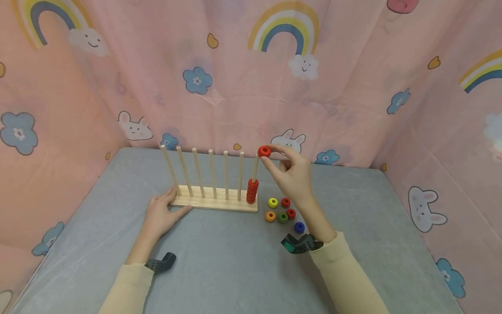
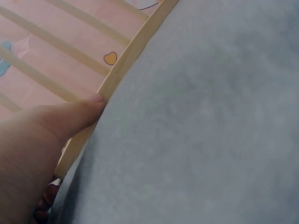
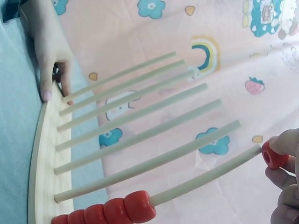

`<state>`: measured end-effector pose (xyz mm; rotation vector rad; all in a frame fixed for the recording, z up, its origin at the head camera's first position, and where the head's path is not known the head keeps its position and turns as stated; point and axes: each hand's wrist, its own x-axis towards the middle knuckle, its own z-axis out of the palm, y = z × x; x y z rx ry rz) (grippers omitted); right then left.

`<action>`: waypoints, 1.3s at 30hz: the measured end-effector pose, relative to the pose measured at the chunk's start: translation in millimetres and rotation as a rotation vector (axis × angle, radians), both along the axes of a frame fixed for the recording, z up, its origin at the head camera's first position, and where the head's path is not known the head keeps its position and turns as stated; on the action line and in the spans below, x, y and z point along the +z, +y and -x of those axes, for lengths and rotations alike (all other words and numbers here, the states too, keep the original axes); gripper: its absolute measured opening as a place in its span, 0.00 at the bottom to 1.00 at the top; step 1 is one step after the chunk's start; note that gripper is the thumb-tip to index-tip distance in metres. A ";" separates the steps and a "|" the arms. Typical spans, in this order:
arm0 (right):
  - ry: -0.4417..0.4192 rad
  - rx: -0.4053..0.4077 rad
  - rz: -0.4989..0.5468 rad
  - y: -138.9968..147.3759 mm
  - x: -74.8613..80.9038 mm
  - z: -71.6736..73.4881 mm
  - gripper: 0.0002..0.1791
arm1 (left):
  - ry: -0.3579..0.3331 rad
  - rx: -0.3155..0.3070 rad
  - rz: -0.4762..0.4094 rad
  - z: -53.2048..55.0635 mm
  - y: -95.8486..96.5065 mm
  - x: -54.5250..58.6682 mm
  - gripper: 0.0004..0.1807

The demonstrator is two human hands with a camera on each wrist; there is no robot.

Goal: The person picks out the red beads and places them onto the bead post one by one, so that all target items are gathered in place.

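Observation:
A wooden peg rack with a row of upright pegs stands on the table. My left hand grips the left end of its base, thumb along the front edge and fingers round the far side. Stacked low on the rightmost peg are several red beads. My right hand pinches another red bead between thumb and index finger, right at the tip of that peg. The other pegs carry no beads.
Loose beads lie right of the rack: a yellow bead, an orange bead, a green bead, a blue bead and two red ones. A pink patterned curtain hangs behind the grey table.

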<state>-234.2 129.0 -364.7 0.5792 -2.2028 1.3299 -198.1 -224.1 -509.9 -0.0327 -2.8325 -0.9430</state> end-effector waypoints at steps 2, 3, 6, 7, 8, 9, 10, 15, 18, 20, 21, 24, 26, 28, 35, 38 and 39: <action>-0.006 0.007 -0.001 -1.7 0.8 -0.3 0.19 | 0.000 -0.001 0.000 0.1 -0.1 0.0 0.48; -0.007 0.009 -0.002 -2.6 1.1 -0.4 0.19 | 0.000 -0.003 0.002 0.0 -0.1 0.2 0.48; 0.002 0.011 -0.008 -4.9 0.6 0.0 0.19 | 0.001 -0.004 0.003 0.1 0.3 0.5 0.48; 0.007 0.012 -0.011 -5.7 0.5 0.0 0.19 | 0.000 -0.003 0.003 0.3 0.4 0.5 0.48; 0.012 0.012 -0.017 -6.4 0.5 0.0 0.19 | 0.000 -0.003 0.003 0.4 0.6 0.5 0.48; 0.018 0.011 -0.024 -7.2 0.6 0.1 0.19 | -0.001 -0.002 0.002 0.5 0.8 0.5 0.48; 0.023 0.012 -0.028 -7.8 0.4 0.2 0.19 | -0.002 -0.001 0.001 0.7 1.0 0.4 0.48; 0.026 0.017 -0.037 -9.9 -1.5 1.1 0.20 | -0.005 -0.001 0.003 1.0 1.9 1.2 0.48; 0.021 0.014 -0.039 -10.0 -3.8 1.2 0.19 | -0.008 0.000 0.001 1.2 1.8 1.3 0.47; 0.016 0.014 -0.040 -10.0 -5.2 1.3 0.19 | -0.009 0.000 -0.001 1.4 1.5 1.1 0.47; 0.014 0.015 -0.039 -10.1 -5.9 1.2 0.19 | -0.009 0.000 -0.002 1.4 1.4 1.1 0.47; 0.012 0.021 -0.035 -10.3 -7.9 1.3 0.19 | -0.009 0.002 -0.005 1.6 1.0 0.7 0.47; 0.010 0.028 -0.029 -10.7 -9.3 1.4 0.19 | -0.008 0.003 -0.006 1.6 0.9 0.4 0.47; 0.010 0.030 -0.028 -11.1 -10.4 1.0 0.19 | -0.007 0.003 -0.003 1.5 0.7 0.1 0.48; -0.008 0.031 -0.034 -11.9 -12.7 0.1 0.19 | -0.007 0.001 0.006 0.7 0.0 -0.3 0.48; -0.009 0.032 -0.031 -11.8 -13.0 0.2 0.19 | -0.006 -0.001 0.008 0.6 0.0 0.0 0.48; -0.009 0.030 -0.031 -11.8 -13.1 0.2 0.19 | -0.006 0.000 0.008 0.6 0.0 0.1 0.48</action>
